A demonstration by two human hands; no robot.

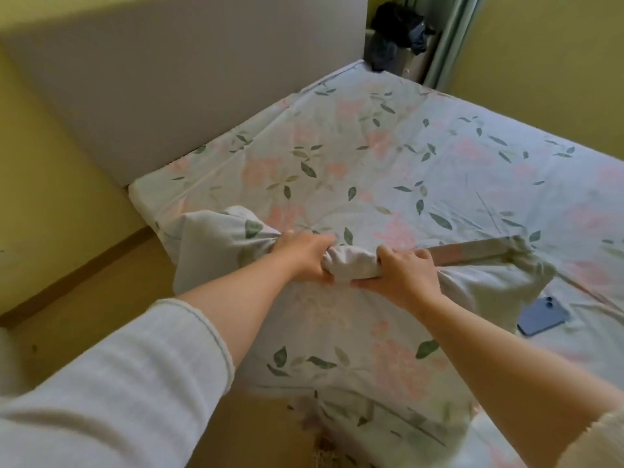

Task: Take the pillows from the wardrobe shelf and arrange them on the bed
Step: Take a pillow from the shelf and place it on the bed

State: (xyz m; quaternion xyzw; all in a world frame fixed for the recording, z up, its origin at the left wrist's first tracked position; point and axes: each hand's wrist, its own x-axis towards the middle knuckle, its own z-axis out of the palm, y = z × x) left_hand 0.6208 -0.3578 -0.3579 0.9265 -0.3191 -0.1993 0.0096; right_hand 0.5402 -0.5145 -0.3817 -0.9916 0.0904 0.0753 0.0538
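A floral pillow (337,339) with green leaves and pink flowers hangs in front of me over the bed's near edge. My left hand (305,256) and my right hand (403,273) both grip its bunched top edge, close together. The bed (422,157) carries a sheet in the same floral print and stretches from the grey headboard (169,86) to the right. Part of the pillow's lower end is hidden at the bottom of the view.
A blue phone (543,315) lies on the sheet just right of the pillow. Dark clothes (398,32) sit piled in the far corner beside a green curtain (452,38). Yellow walls stand left and right, with wooden floor (101,285) at the left.
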